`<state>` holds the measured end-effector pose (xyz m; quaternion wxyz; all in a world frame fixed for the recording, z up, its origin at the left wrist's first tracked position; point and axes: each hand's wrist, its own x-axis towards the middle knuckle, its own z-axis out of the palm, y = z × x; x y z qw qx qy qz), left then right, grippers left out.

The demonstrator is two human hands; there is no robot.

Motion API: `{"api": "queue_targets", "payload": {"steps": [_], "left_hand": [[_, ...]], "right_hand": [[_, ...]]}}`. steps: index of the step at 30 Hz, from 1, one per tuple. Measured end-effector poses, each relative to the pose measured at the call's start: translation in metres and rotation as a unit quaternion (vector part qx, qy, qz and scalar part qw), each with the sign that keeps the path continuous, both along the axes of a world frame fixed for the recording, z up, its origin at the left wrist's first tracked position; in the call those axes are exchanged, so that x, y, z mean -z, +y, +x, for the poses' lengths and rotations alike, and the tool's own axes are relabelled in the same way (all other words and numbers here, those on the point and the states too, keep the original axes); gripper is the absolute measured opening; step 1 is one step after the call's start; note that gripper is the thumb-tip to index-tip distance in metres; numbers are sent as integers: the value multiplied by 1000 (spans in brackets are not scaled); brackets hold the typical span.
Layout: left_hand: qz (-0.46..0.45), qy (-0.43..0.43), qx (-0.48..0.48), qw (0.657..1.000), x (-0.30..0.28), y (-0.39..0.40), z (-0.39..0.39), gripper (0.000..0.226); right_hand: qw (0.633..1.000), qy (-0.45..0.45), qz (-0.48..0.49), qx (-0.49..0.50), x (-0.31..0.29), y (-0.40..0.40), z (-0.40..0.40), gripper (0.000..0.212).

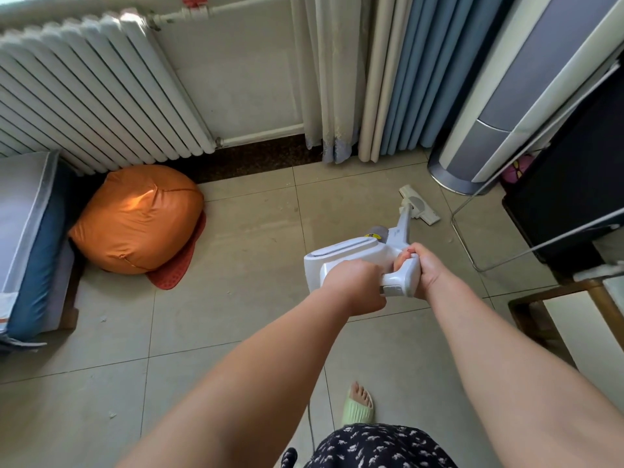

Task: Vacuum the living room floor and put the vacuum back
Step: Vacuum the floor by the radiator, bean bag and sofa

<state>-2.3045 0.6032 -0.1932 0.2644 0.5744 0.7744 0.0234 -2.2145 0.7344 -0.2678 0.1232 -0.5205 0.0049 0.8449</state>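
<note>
White vacuum [358,261], orange cushion [135,217], blue curtain [422,72], blk/white patterned skirt [374,447].

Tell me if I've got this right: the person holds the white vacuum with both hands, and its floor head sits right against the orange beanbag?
Not quite. The head view shows both hands, left hand and right hand, gripping the white vacuum, but its floor head lies far from the orange beanbag, near the tower fan's base.

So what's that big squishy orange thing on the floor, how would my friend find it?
Start at the white radiator along the wall on the left. At its foot, wedged beside the blue-edged mattress, sits the orange cushion, round and puffy, resting on a red dotted mat. It's the only orange thing, far brighter than the pale floor tiles.
</note>
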Motion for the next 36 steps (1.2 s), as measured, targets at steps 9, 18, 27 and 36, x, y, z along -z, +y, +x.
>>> {"api": "queue_targets", "payload": {"steps": [9, 18, 27, 36], "left_hand": [[-16, 54, 39, 998, -25, -54, -18, 14], [-27, 65, 31, 997, -41, -146, -22, 13], [-29, 76, -1, 997, -52, -204, -22, 8], [41, 109, -31, 993, -61, -241, -42, 15]], "right_hand": [[997, 52, -53, 12, -6, -59, -12, 20], [998, 48, -37, -28, -19, -148, -19, 17], [997, 37, 14, -64, -29, -199, -26, 13], [994, 45, 60, -79, -42, -222, -61, 16]]}}
